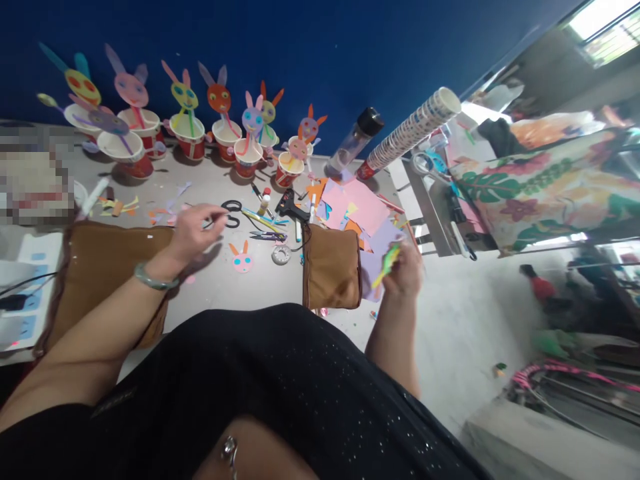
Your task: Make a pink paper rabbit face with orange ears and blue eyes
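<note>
My left hand (196, 232), a bangle on its wrist, hovers over the table beside black-handled scissors (233, 213). Its thumb and fingertips are pinched together, and whatever lies between them is too small to make out. On the right, my right hand (407, 270) grips a yellow and green paper piece (387, 263) above a sheet of purple paper (371, 267). A pink paper rabbit face (243, 260) with orange ears lies between my hands. Near it are a roll of tape (281, 254) and a black glue gun (293, 205).
Paper cups (191, 143) with paper rabbit heads line the back. A leaning stack of cups (410, 133) and a clear bottle (353, 143) stand at the right. Brown cushions (333, 267) lie near the front edge. A power strip (37, 293) is at far left.
</note>
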Action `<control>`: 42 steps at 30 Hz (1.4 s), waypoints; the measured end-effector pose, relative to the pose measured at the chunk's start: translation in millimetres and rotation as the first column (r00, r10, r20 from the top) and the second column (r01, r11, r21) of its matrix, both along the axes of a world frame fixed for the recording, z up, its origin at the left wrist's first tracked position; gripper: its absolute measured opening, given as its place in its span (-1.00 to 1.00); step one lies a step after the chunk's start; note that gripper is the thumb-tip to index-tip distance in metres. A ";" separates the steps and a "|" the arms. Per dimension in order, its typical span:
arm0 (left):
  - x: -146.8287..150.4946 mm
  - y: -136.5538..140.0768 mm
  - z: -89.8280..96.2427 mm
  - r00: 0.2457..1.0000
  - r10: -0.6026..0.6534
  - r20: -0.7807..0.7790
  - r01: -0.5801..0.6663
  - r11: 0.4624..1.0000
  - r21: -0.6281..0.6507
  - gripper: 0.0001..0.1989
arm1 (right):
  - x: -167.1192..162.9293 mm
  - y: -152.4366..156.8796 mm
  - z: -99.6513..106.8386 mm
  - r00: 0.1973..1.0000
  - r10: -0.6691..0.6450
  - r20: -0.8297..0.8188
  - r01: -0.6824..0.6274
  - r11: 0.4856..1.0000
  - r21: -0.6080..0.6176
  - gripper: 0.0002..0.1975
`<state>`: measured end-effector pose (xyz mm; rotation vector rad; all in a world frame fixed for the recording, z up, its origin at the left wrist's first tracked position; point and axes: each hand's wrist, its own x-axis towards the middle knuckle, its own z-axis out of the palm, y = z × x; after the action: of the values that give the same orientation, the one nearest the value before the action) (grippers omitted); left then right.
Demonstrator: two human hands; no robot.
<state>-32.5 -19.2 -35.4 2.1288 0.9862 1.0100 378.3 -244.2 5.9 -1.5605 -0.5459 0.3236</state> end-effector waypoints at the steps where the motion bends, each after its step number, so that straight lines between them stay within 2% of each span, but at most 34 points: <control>1: 9.3 -11.4 1.7 0.998 -0.069 0.009 0.070 0.996 -0.055 -0.78 | -21.3 2.5 -7.3 0.999 0.048 -0.018 -0.049 0.999 -0.023 -0.71; 3: 26.8 -32.3 5.3 0.983 -0.182 0.022 0.184 0.970 -0.158 -0.72 | -63.2 9.0 -17.6 0.989 0.147 -0.026 -0.148 0.987 -0.069 -0.72; 4: 34.3 -41.4 7.2 0.955 -0.291 0.059 0.295 0.909 -0.294 -0.70 | -82.7 12.5 -20.7 0.983 0.184 -0.023 -0.186 0.979 -0.080 -0.73; 6: 46.3 -56.0 10.5 0.893 -0.424 0.148 0.438 0.750 -0.495 -0.63 | -117.6 19.6 -23.7 0.958 0.284 0.034 -0.278 0.954 -0.115 -0.76; 8: 54.1 -66.5 11.8 0.834 -0.508 0.215 0.531 0.635 -0.560 -0.62 | -146.0 26.4 -25.5 0.916 0.399 0.054 -0.387 0.909 -0.153 -0.79; 10: 58.3 -73.9 10.8 0.790 -0.540 0.289 0.595 0.567 -0.569 -0.63 | -167.9 32.6 -28.4 0.875 0.484 0.030 -0.473 0.866 -0.164 -0.77; 13: 59.4 -79.2 6.1 0.742 -0.542 0.395 0.637 0.385 -0.667 -0.58 | -187.3 39.8 -34.6 0.835 0.550 -0.013 -0.546 0.825 -0.145 -0.76; 15: 57.7 -78.5 2.7 0.744 -0.515 0.425 0.624 0.310 -0.717 -0.53 | -190.8 42.6 -36.9 0.816 0.577 -0.025 -0.574 0.806 -0.144 -0.78; 17: 55.0 -75.4 0.5 0.763 -0.511 0.396 0.597 0.322 -0.735 -0.51 | -188.0 44.1 -35.8 0.789 0.614 0.026 -0.601 0.779 -0.178 -0.82; 19: 52.1 -71.8 0.2 0.775 -0.528 0.346 0.567 0.341 -0.750 -0.51 | -182.2 44.5 -32.1 0.740 0.652 0.167 -0.611 0.755 -0.239 -0.86; 22: 48.7 -69.0 3.4 0.764 -0.550 0.336 0.551 0.286 -0.784 -0.52 | -174.7 44.0 -27.5 0.603 0.673 0.429 -0.592 0.737 -0.325 -0.91; 25: 46.8 -68.5 7.2 0.747 -0.555 0.365 0.564 0.239 -0.791 -0.56 | -173.2 42.2 -29.5 0.434 0.670 0.602 -0.585 0.718 -0.378 -0.94; 28: 45.9 -68.4 7.7 0.739 -0.559 0.375 0.564 0.209 -0.799 -0.62 | -176.3 39.2 -37.9 0.288 0.589 0.755 -0.546 0.749 -0.376 -0.90; 32: 45.4 -69.0 5.7 0.751 -0.511 0.419 0.531 0.089 -0.843 -0.71 | -182.0 31.2 -52.9 0.142 0.430 0.892 -0.462 0.826 -0.324 -0.85; 34: 45.3 -70.3 6.0 0.766 -0.486 0.420 0.492 0.023 -0.870 -0.74 | -184.1 25.0 -60.2 0.141 0.391 0.910 -0.446 0.845 -0.294 -0.86; 36: 45.1 -72.4 8.0 0.774 -0.482 0.411 0.461 -0.018 -0.887 -0.73 | -185.2 18.2 -66.1 0.165 0.370 0.914 -0.446 0.855 -0.265 -0.88; 42: 46.2 -78.7 16.2 0.772 -0.491 0.404 0.446 -0.034 -0.895 -0.59 | -184.1 0.8 -67.2 0.218 0.334 0.917 -0.459 0.864 -0.206 -0.90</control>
<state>13.7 -97.9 -19.2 1.0643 0.4957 -0.1774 194.2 -243.4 -61.3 -1.3320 -1.9203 -0.3234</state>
